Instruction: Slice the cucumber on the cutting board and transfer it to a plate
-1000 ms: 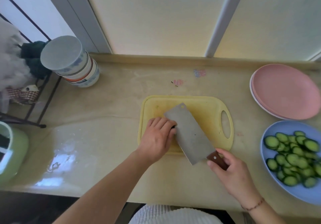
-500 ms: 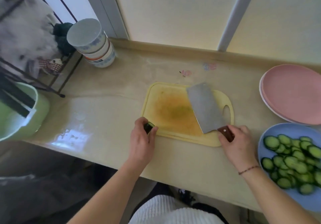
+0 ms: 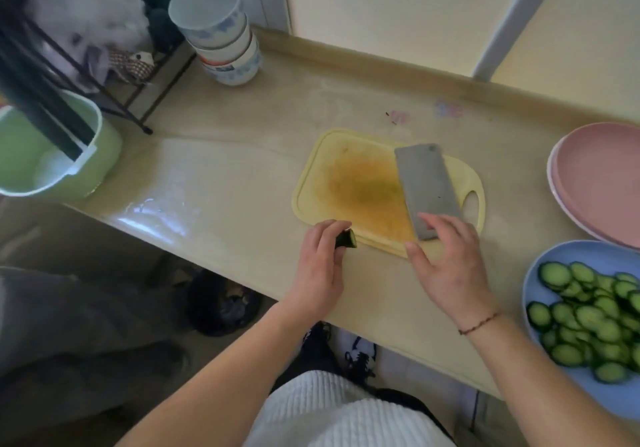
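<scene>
Head view, left hand [image 3: 318,266] pinching stubby cucumber end [image 3: 347,239], flat rectangular cleaver [image 3: 427,186]

Beige glossy countertop [image 3: 221,183] beneath pale backlit window panels [image 3: 374,6], white-framed.

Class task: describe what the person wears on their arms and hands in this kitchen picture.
Both forearms are bare, with no sleeves, gloves or rings in view. The right wrist carries a thin dark reddish cord bracelet. The left hand and right hand wear nothing.
</scene>
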The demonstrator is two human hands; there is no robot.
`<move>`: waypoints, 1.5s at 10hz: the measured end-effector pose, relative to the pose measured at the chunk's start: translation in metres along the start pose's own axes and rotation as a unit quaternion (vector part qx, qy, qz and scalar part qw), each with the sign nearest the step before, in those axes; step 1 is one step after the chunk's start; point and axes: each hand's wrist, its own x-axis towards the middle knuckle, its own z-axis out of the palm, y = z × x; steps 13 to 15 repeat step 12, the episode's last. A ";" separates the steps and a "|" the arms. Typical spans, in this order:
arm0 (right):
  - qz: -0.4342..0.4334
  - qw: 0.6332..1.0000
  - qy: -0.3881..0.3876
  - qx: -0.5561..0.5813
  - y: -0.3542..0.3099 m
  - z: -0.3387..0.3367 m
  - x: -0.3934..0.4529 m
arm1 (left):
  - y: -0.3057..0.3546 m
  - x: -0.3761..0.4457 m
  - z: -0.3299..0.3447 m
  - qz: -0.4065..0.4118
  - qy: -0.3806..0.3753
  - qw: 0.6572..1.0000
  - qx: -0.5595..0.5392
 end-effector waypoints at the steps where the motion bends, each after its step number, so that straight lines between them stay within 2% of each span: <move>1: -0.069 0.991 -0.088 0.074 -0.033 0.017 -0.002 | 0.004 -0.014 -0.010 -0.007 0.032 0.999 -0.030; 2: -0.064 0.961 -0.204 0.175 -0.075 0.042 -0.007 | 0.000 -0.037 -0.031 -0.012 0.069 0.996 -0.048; 3: -0.044 0.933 -0.277 0.226 -0.118 0.069 -0.012 | -0.013 -0.062 -0.060 -0.027 0.135 0.989 -0.046; 4: -0.092 0.917 -0.321 0.221 -0.154 0.101 -0.021 | -0.030 -0.093 -0.091 -0.044 0.192 0.979 -0.053; 5: -0.108 0.896 -0.373 0.215 -0.186 0.139 -0.035 | -0.060 -0.129 -0.117 -0.102 0.235 0.966 -0.031; 6: -0.123 0.896 -0.385 0.181 -0.207 0.172 -0.048 | -0.100 -0.154 -0.137 -0.223 0.296 0.929 -0.013; 7: -0.156 0.898 -0.382 0.153 -0.214 0.189 -0.055 | -0.142 -0.164 -0.153 -0.362 0.346 0.865 -0.041; 8: -0.166 0.896 -0.389 0.134 -0.210 0.201 -0.056 | -0.189 -0.164 -0.159 -0.458 0.345 0.816 -0.078; 9: -0.168 0.895 -0.395 0.121 -0.204 0.206 -0.062 | -0.229 -0.167 -0.155 -0.506 0.341 0.780 -0.141; 10: -0.148 0.899 -0.393 0.124 -0.197 0.207 -0.065 | -0.255 -0.173 -0.151 -0.550 0.297 0.766 -0.148; 12: -0.087 0.905 -0.392 0.143 -0.184 0.200 -0.067 | -0.265 -0.187 -0.136 -0.572 0.247 0.776 -0.095; 15: -0.087 0.905 -0.392 0.143 -0.184 0.200 -0.067 | -0.265 -0.187 -0.136 -0.572 0.247 0.776 -0.095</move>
